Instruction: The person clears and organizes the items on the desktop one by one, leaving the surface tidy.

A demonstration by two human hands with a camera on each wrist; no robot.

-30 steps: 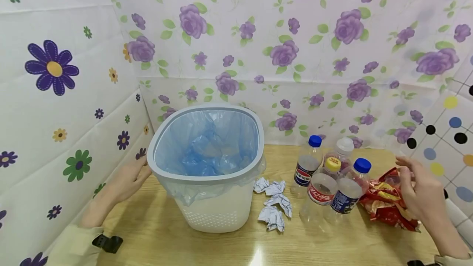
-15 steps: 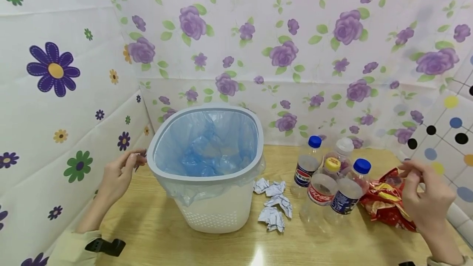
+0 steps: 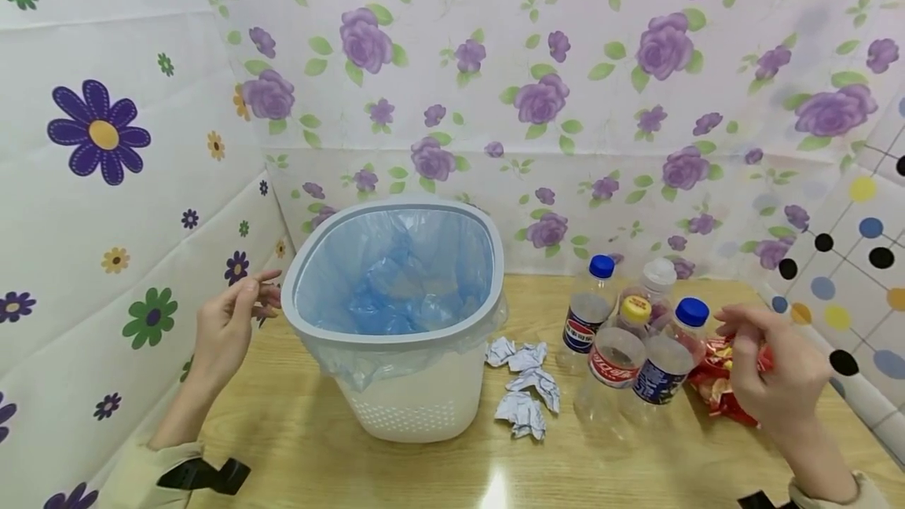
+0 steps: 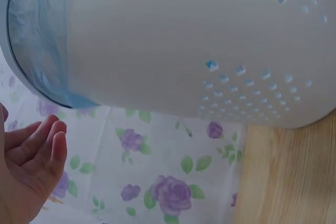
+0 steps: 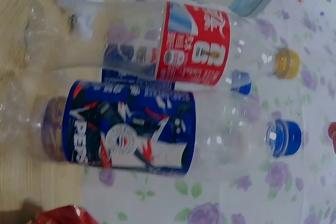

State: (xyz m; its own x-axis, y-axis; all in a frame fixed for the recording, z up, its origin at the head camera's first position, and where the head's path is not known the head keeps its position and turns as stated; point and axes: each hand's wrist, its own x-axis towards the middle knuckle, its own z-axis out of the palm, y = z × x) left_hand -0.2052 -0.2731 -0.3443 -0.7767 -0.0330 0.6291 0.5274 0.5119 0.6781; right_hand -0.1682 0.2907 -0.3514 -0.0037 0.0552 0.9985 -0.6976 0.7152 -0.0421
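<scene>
Two unladen hands over a worktop (image 3: 339,470), with a lined bin (image 3: 424,387) left of centre and a cluster of bottles right of centre.
At the left of the frame, the left hand (image 3: 225,328) is relaxed beside the bin's rim, holding nothing; the left wrist view shows its fingers apart from the bin. At the right of the frame, the right hand (image 3: 781,375) has loosely bent fingers and holds nothing; its fingertips are near the blue-capped bottle with a dark blue label (image 3: 657,381), a gap showing between them in the right wrist view. Upright with it stand a yellow-capped bottle (image 3: 613,364), another blue-capped bottle (image 3: 585,320) and a white-capped bottle (image 3: 659,277). Crumpled papers (image 3: 523,413) lie between bin and bottles; red packaging (image 3: 717,391) lies partly hidden behind the right hand.
</scene>
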